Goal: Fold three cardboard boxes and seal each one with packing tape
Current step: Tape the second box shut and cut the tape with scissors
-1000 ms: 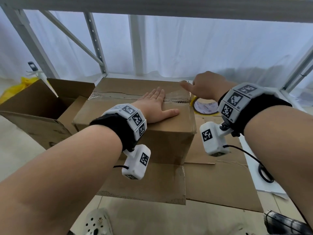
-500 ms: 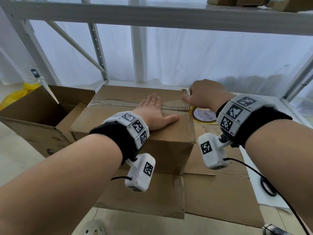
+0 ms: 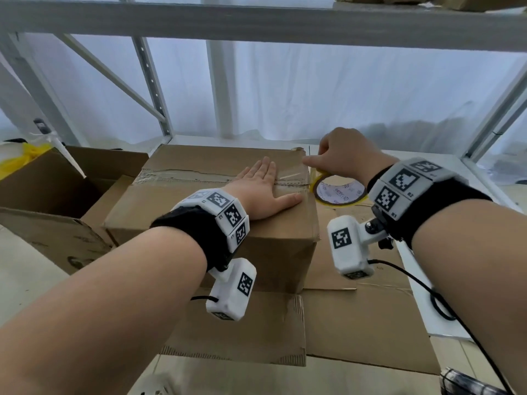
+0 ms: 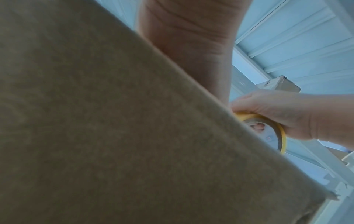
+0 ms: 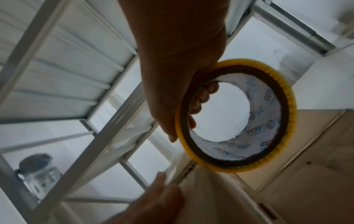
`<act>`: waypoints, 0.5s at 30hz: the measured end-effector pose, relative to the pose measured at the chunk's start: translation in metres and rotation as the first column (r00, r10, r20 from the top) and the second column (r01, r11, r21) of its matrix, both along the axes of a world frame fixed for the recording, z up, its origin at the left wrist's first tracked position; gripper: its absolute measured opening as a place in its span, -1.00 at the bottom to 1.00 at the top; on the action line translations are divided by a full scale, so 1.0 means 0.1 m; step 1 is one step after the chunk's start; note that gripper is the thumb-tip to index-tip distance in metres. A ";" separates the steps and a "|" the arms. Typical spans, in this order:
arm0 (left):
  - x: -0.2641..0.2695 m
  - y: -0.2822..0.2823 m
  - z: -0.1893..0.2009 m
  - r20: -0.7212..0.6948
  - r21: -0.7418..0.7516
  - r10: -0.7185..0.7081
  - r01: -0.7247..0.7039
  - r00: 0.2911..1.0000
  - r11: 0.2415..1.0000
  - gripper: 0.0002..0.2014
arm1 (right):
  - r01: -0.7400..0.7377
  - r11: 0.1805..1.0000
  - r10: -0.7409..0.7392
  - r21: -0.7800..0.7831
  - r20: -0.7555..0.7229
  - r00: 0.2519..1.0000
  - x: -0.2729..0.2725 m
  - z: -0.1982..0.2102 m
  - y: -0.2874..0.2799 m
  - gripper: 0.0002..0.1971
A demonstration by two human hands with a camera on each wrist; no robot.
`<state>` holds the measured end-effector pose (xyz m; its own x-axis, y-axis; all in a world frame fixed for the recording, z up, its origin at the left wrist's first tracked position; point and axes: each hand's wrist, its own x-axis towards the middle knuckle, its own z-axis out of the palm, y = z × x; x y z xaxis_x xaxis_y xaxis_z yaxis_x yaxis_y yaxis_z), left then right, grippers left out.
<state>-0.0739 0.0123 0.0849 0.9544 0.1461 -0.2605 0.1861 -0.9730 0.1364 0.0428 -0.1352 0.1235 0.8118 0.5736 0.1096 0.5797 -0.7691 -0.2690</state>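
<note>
- Nearest, flattened cardboard sheets (image 3: 356, 332) lie in front of the closed box (image 3: 216, 252); your forearms reach over them.
- Your left hand (image 3: 265, 192) lies flat on the box top, fingers straight, palm down over the centre seam, thumb out toward the right edge. It presses rather than grips.
- Change since half a second ago: your right hand (image 3: 346, 158) has lifted slightly, and the tape roll (image 3: 339, 192) now shows more fully beside the box's right edge. A clear strip (image 3: 291, 178) runs from the roll back across the seam to your left fingertips.
- Meaning, as a judgement: the strip is laid along the top; the run down the right side and the cut look next. An older, wrinkled band already covers the seam's left part.
- Right hand pose: fingers curled through the roll's core, thumb on its outer rim, roll tilted, wrist raised above the box corner.
- Farther left, an open box (image 3: 57, 195) stands against the closed one, flaps up, not yet sealed.
- Beyond, white shelving uprights (image 3: 151, 81) and a curtain.
</note>
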 end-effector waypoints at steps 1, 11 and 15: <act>0.01 0.00 0.00 0.000 0.000 -0.005 0.005 1.000 1.000 -0.05 | 0.007 1.000 -0.007 0.008 0.009 1.000 -0.01 -0.03 -0.03 -0.63; 0.01 0.03 -0.01 0.003 -0.023 -0.012 0.012 1.000 1.000 -0.05 | 0.018 0.998 -0.019 -0.060 -0.018 1.000 0.07 -0.22 -0.17 -0.43; 0.01 0.03 -0.02 0.003 -0.019 -0.015 0.015 1.000 1.000 -0.06 | -0.001 0.999 0.000 -0.045 -0.026 1.000 0.13 -0.29 -0.17 -0.39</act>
